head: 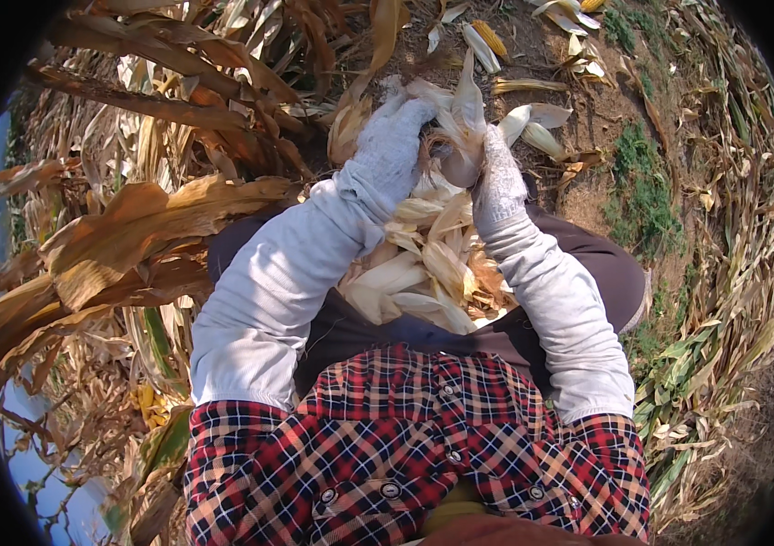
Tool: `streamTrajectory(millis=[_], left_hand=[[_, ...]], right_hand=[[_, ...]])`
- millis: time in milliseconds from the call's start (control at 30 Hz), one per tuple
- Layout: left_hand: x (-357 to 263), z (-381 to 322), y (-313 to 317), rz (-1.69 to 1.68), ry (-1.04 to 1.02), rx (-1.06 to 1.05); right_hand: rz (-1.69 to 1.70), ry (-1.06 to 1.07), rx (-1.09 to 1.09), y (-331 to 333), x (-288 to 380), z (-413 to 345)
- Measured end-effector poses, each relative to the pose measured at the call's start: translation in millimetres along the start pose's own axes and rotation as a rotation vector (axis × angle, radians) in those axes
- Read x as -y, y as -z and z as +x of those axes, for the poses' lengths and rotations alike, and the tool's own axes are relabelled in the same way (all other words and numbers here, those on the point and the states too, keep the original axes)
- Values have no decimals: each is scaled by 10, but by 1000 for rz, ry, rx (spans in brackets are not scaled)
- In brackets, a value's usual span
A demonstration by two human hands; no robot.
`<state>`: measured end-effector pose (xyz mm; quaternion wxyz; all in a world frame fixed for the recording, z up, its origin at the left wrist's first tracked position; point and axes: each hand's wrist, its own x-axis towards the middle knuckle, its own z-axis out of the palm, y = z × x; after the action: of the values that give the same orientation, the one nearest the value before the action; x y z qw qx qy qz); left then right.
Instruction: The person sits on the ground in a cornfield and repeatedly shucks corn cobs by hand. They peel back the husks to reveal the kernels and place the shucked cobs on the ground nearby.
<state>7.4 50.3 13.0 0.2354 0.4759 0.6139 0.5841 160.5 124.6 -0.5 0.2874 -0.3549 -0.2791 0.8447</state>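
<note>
Both hands wear pale knitted gloves below long white sleeve covers. My left hand [397,130] is raised at the upper middle, its fingers at pale husk leaves and brown silk; whether they close on the husk is hard to tell. An ear of corn in its dry husk [465,136] stands between the hands, husk leaves pointing up and out. My right hand [498,167] grips it from the right side, fingers partly hidden behind it. Under the hands, between the legs, lies a pile of loose pale husks [428,273]. Any kernels of the held ear are hidden.
Dry brown corn stalks and leaves [107,232] crowd the left side, close to my left arm. A bare yellow corn cob [489,39] lies on the soil ahead, near scattered husks [544,130]. Green weeds [640,191] grow at the right, beside a long band of dry stalks [735,259].
</note>
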Motion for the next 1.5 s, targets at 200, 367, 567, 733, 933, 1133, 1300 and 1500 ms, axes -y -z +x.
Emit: streamTrajectory(millis=[200,367,567,733,933,1133,1300,1500], left_hand=[[64,-54,35,337,-172,44],[-180,7,36,-219,196,242],[-380,70,207,-400,338,441],[-353,93,281,-15,-246,798],[-443,174,183,176,585,923],[-338,280,349,333,418,293],[-220,255,313,351,220,284],[-200,257,336,270,316,219]], right_hand=[[124,-89,355,-20,-12,-100],[454,-244,341,116,19,60],[480,-102,-25,277,58,319],[459,39,-57,323,249,340],[248,17,-142,366,283,320],[-618,101,-10,288,181,148],[-709,170,79,87,49,-56],[-1116,382,133,-7,88,-156]])
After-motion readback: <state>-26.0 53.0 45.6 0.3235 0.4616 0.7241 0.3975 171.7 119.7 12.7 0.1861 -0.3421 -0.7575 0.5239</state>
